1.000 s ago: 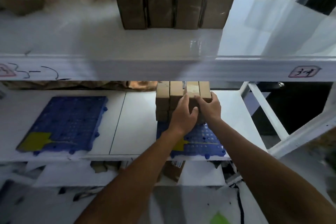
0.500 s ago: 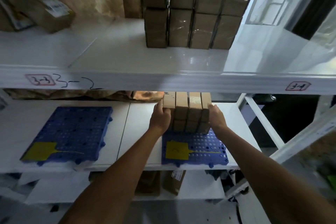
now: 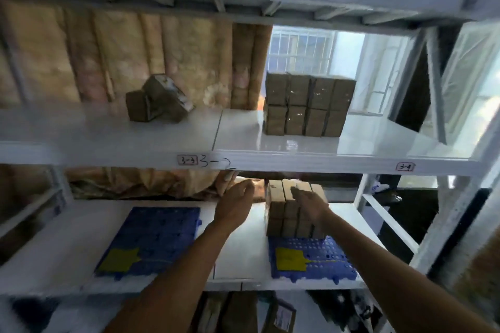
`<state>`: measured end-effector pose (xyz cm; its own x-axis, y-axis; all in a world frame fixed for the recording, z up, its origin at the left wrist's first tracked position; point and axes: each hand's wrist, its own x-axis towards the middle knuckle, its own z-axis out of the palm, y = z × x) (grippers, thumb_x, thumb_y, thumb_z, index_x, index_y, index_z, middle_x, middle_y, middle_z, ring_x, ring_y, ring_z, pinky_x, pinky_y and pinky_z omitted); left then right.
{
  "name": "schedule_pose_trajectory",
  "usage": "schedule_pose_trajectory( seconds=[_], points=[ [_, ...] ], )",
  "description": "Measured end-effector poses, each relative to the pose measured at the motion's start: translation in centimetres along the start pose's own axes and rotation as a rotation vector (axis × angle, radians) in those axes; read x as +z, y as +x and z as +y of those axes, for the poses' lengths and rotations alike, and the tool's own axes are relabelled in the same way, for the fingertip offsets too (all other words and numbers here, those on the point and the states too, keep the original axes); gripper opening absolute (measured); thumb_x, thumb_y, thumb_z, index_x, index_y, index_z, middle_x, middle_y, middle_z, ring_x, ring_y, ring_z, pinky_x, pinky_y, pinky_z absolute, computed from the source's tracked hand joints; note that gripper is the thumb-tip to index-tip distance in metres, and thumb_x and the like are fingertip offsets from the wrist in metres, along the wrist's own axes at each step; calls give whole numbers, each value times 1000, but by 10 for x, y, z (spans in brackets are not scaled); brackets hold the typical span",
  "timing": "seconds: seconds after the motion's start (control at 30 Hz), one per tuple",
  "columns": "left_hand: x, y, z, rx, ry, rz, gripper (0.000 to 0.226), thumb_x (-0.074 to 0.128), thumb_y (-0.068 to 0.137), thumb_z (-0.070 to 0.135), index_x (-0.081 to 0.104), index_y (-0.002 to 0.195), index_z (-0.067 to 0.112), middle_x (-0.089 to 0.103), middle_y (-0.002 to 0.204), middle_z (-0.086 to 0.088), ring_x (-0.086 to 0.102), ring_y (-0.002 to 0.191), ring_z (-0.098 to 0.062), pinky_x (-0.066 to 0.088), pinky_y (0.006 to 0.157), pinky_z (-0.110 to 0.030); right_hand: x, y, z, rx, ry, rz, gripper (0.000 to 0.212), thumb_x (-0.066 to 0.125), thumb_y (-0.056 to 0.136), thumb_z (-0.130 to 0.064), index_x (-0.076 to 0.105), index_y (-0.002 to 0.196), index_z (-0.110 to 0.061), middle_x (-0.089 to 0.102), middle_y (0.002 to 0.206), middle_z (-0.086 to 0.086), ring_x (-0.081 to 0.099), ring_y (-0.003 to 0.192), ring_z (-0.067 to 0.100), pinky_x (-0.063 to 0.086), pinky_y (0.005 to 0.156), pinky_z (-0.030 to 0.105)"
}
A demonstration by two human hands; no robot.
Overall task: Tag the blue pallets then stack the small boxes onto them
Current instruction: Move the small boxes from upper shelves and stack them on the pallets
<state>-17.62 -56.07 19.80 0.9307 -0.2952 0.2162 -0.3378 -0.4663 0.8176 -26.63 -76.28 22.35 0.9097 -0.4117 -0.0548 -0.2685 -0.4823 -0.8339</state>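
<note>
Two blue pallets lie on the lower shelf, each with a yellow tag. The left pallet (image 3: 151,238) carries nothing. On the right pallet (image 3: 319,259) stands a stack of small brown boxes (image 3: 281,208), two layers high. My left hand (image 3: 235,203) hovers with relaxed fingers to the left of the stack, apart from it and holding nothing. In front of the stack is my right hand (image 3: 311,205), fingers straight; whether it touches the boxes is unclear. A second block of small boxes (image 3: 305,105) stands on the upper shelf.
Two loose brown boxes (image 3: 157,100) lie tilted on the upper shelf (image 3: 243,154), left of the block. The white rack has a diagonal brace (image 3: 387,219) at the right. Crumpled brown wrapping (image 3: 140,184) fills the back of the lower shelf. More cartons sit below.
Both hands have come off the sides of the stack on the right pallet; the left hand has moved away to the left. My view has tilted upward, showing the upper shelf.
</note>
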Motion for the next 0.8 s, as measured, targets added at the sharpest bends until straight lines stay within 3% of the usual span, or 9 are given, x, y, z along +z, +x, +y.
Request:
schedule_pose_trajectory(
  seconds=[0.07,0.13,0.23,0.3,0.4,0.47,0.53,0.67,0.8],
  points=[
    [-44,-18,16,36,-3,41,52,31,97,64,66,116,31,68,125,-6,64,114,-29,49,100,-39,17,-27,-45,-119,39,-47,29,49,110,-31,73,108,-15,70,109,7,59,104,19,42,92,29],
    [-88,-41,29,66,-23,88,57,25,92,69,63,96,27,72,100,-5,67,98,-27,52,95,-43,37,-56,-86,-196,62,-77,34,51,108,-36,73,92,-17,72,94,2,62,95,20,45,84,32],
    [-133,-75,32,89,19,163,51,34,99,63,68,100,25,75,98,-2,69,94,-22,54,90,-40,66,-95,-126,-276,110,-106,37,51,106,-39,76,96,-13,75,90,-2,72,91,12,51,74,26],
    [-166,-94,32,133,102,201,40,38,101,58,67,105,32,74,96,6,70,88,-14,55,77,-31,84,-121,-154,-360,153,-117,31,51,106,-34,73,86,-25,74,81,-9,68,76,-2,52,69,14],
    [-216,-116,33,126,-11,259,34,37,92,66,67,91,50,72,83,21,69,75,3,52,65,-13,112,-150,-186,-433,180,-83,38,47,107,-21,70,79,-31,71,80,-12,63,75,-8,45,71,12],
    [-243,-122,26,139,-58,321,53,31,90,65,72,107,37,72,102,17,69,95,-6,50,86,-20,132,-161,-199,-457,241,-87,31,47,109,-23,75,97,-28,74,96,-12,67,90,-5,48,79,9],
    [-266,-115,16,160,-41,392,66,27,92,63,69,126,24,68,128,7,61,117,-10,38,99,-19,148,-163,-212,-474,266,-45,31,48,109,-34,74,119,-20,75,115,-5,67,104,8,49,94,20],
    [-308,-84,10,189,16,472,61,29,97,63,66,130,27,69,128,6,60,107,-7,38,92,-20,159,-141,-248,-535,189,80,32,46,109,-40,61,135,-31,67,129,-2,61,103,-4,44,92,14],
    [-339,-37,-12,196,-22,430,65,30,92,66,63,135,29,66,134,7,61,119,-14,46,100,-27,185,-88,-274,-491,25,202,55,42,108,-48,46,155,-20,53,155,3,52,139,23,38,112,36]
  ],
)
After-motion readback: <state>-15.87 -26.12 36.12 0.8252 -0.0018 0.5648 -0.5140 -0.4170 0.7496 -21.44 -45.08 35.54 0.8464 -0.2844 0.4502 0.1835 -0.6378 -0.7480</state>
